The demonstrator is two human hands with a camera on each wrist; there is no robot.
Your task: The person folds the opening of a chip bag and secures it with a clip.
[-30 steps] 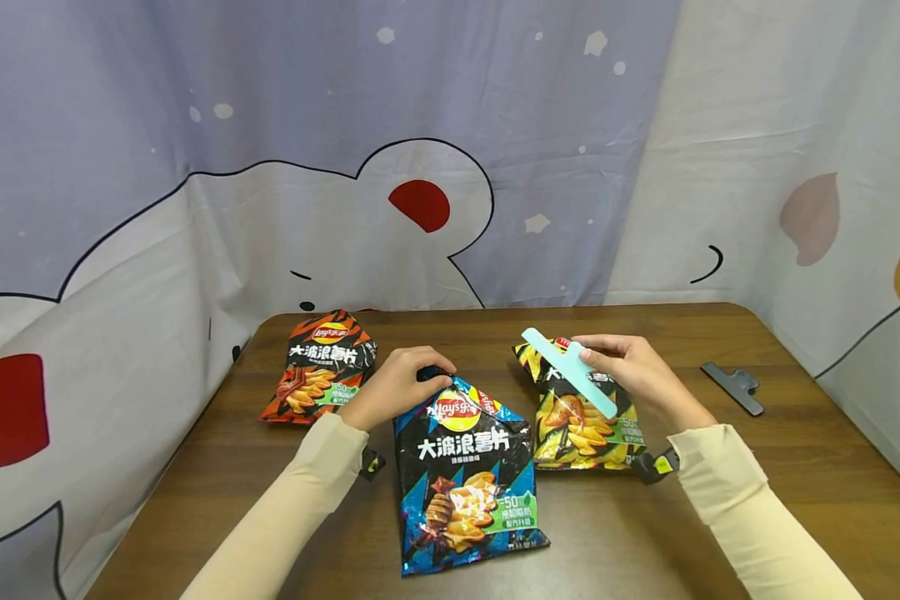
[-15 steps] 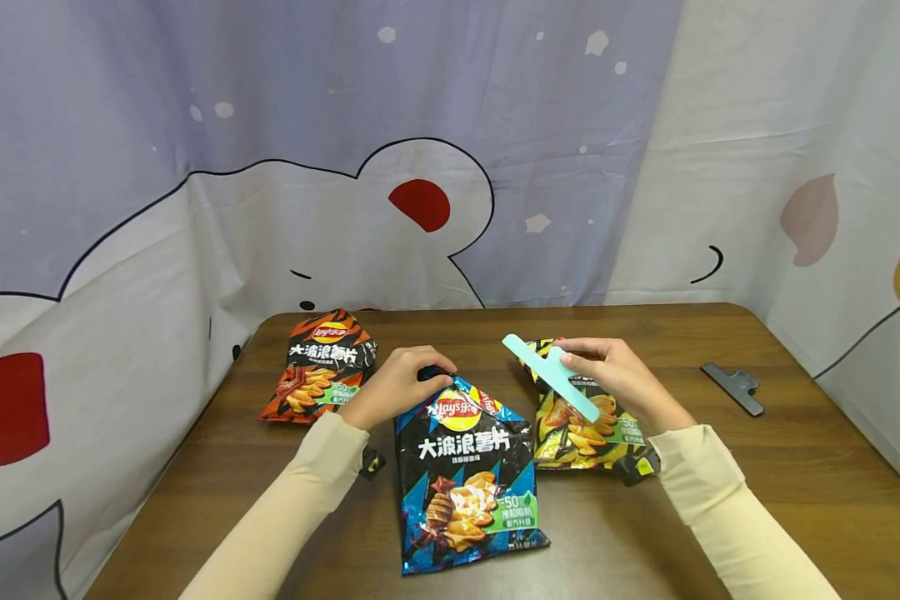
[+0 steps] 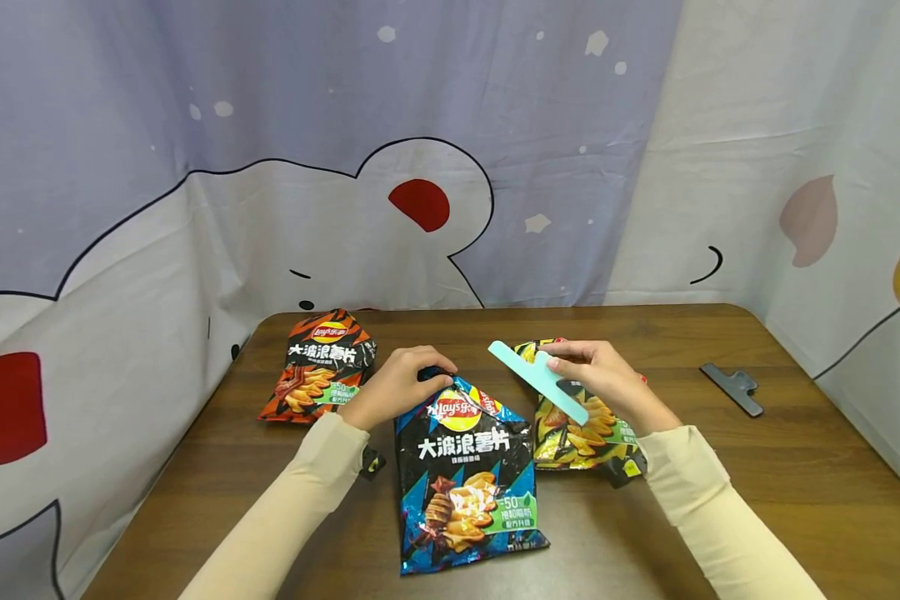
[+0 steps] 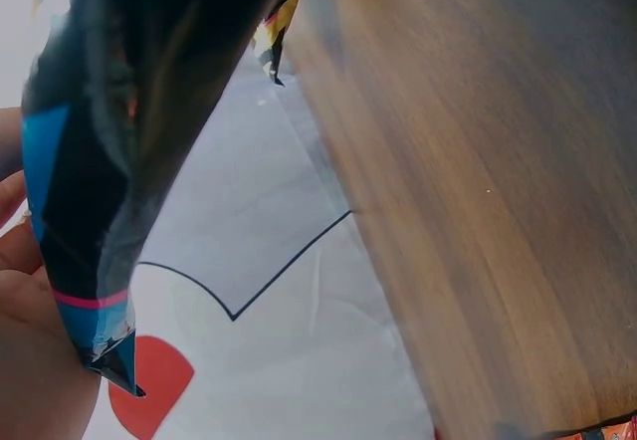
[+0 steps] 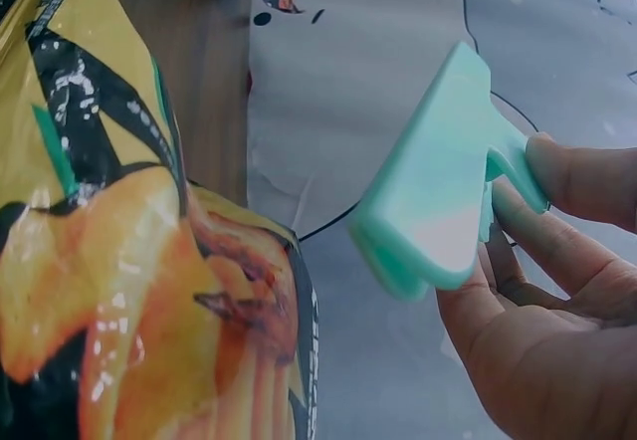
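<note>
My left hand (image 3: 401, 385) grips the folded top of a blue and black chip bag (image 3: 457, 475), whose lower end lies toward me on the table. In the left wrist view that bag (image 4: 100, 161) hangs across the left side, with part of the hand behind it. Between thumb and fingers, my right hand (image 3: 603, 375) pinches the handle of a mint-green bag clip (image 3: 542, 382). The clip is held over a yellow and black chip bag (image 3: 581, 433), apart from the blue one. In the right wrist view the thumb presses the clip's (image 5: 438, 171) lever.
An orange and black chip bag (image 3: 322, 367) lies at the table's back left. To the right lies a dark grey bag clip (image 3: 732, 388). The wooden table (image 3: 795, 500) meets a patterned curtain (image 3: 270, 233) along its back and sides.
My right hand has moved left with the green clip, nearer to the blue bag's top. The left hand and the blue bag have stayed in place.
</note>
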